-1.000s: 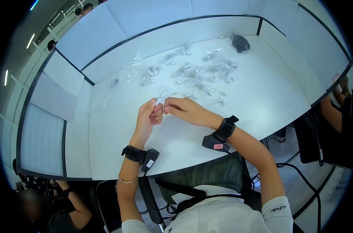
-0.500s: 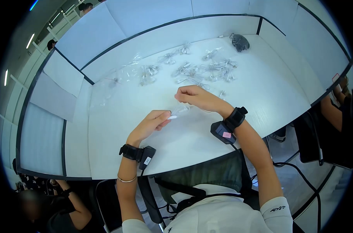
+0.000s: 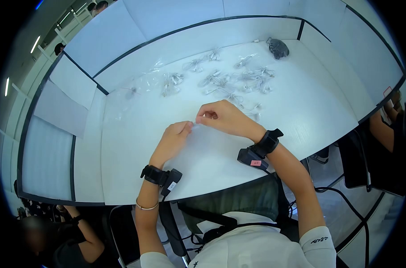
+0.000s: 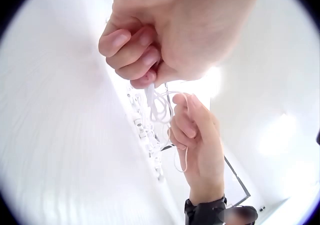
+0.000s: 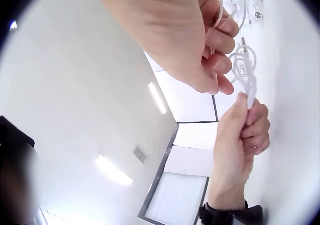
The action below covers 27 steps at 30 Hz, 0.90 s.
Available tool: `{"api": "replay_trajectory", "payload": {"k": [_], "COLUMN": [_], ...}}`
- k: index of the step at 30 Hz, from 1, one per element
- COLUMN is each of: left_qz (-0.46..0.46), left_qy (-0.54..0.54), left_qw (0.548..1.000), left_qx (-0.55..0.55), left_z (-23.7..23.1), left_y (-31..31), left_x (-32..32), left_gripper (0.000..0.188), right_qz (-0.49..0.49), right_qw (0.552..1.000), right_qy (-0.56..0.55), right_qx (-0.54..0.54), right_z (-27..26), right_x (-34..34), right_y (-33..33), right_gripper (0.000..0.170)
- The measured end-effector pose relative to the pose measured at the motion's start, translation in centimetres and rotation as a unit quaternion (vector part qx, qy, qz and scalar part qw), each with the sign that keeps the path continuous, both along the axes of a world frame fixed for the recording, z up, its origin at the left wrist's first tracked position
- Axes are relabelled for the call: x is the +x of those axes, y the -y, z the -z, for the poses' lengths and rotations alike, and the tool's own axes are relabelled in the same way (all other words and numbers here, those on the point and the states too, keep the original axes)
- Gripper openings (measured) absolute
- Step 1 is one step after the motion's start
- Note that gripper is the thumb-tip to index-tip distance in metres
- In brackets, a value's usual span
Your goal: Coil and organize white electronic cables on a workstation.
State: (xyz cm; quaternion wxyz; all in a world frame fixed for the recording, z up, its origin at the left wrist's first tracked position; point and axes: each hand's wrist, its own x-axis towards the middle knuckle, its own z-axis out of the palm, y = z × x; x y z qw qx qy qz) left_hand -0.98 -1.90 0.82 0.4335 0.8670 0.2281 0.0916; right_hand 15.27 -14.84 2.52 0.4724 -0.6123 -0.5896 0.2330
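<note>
Pale partition panels [image 3: 167, 36] are standing along the far edge and both sides of the white table [image 3: 310, 107], their borders showing dark. A spread of cable bundles [image 3: 221, 81] in clear plastic is lying across the far middle of the table, loops overlapping, and a clear bag [image 3: 131, 93] is lying toward the table's far left.

Both hands are working close together above the middle of the table, nearer the person than the bundles. The right hand [image 3: 230, 118] is curling its fingers round a strand of white cable [image 4: 159, 107], with part of the strand passing among the fingers and a loop hanging beside them. The left hand [image 3: 171, 138] is closing firmly, its thumb and fingers pinching a slim white piece [image 5: 251, 92] of that same cable. Black straps are circling both wrists, and a thin bangle [image 3: 147, 207] is sitting on the left forearm, off the table's near edge.

A dark pouch [image 3: 278, 48] is resting in the far right corner of the table. The white cable is hanging above the table between the two hands, its small coil looping out just beyond the left fingertips. A metal plug [image 5: 243, 42] is poking out of the coil, pointing away from the left hand.
</note>
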Motion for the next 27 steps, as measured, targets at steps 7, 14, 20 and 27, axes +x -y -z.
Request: {"api": "replay_trajectory", "payload": {"k": [7,14,20,27], "left_qz": [-0.106,-0.067,0.026,0.129], "left_qy": [0.077,0.160,0.169,0.114], "left_qw": [0.972,0.930,0.892,0.878], "left_qx": [-0.196,-0.324,-0.418,-0.446], "left_z": [-0.1,-0.8,-1.4,-1.5], "left_y": [-0.7,-0.4,-0.2,-0.3], "left_x": [0.4,0.5,0.3,-0.3], "left_gripper": [0.042,0.038,0.038,0.038], "right_qz": [-0.001,0.040,0.025,-0.063], "right_qw": [0.999,0.998,1.000,0.995], "right_qy": [0.023,0.041,0.009,-0.081], "right_qx": [0.024,0.015,0.004,-0.005], "right_z": [0.6,0.3,0.5,0.0], "right_x": [-1.0,-0.7,-0.1,1.0], "right_y": [-0.3,-0.3,-0.4,-0.1], "right_gripper": [0.018,0.018,0.024,0.028]}}
